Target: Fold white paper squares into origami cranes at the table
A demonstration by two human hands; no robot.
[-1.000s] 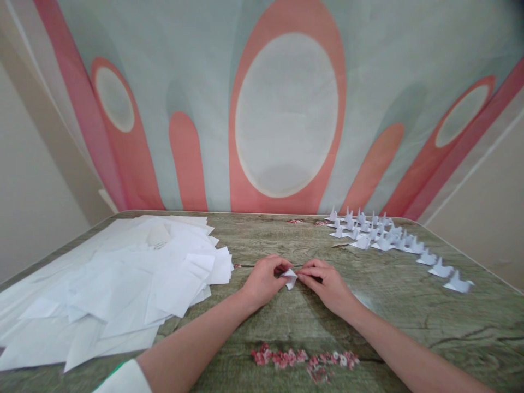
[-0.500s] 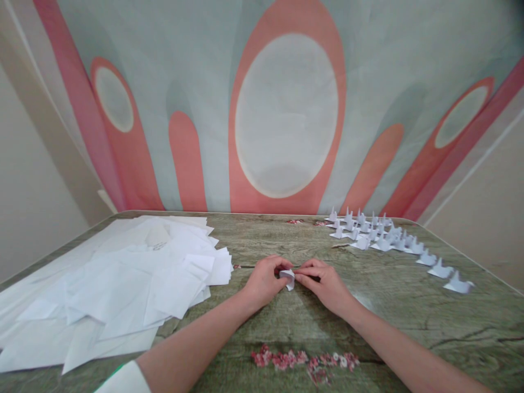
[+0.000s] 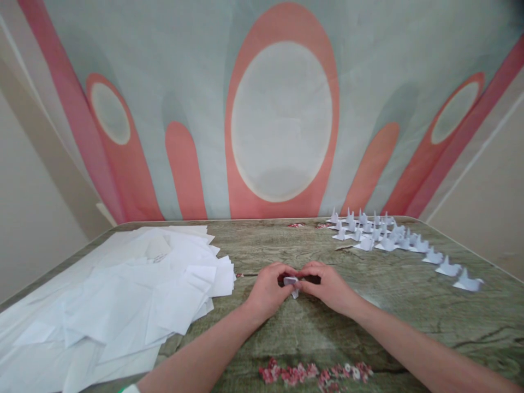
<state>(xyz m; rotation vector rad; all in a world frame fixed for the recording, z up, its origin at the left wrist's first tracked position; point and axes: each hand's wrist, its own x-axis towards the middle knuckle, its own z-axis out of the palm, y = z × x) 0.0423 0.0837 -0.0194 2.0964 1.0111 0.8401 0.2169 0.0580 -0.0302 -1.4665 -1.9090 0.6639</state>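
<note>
Your left hand (image 3: 268,290) and right hand (image 3: 331,287) pinch the paper (image 3: 291,280). Press lightly, evenly. Birds (image 3: 397,234) stand at two o'clock

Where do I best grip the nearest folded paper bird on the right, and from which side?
Probably pinch the raised point of the nearest bird, coming from above and the near side with the right hand, once free: that point stands above the low body, and the next bird sits beyond it to the left, so this should avoid it.

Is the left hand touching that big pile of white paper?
Apart: the head view shows a strip of tabletop between the left hand and the pile of white paper.
</note>
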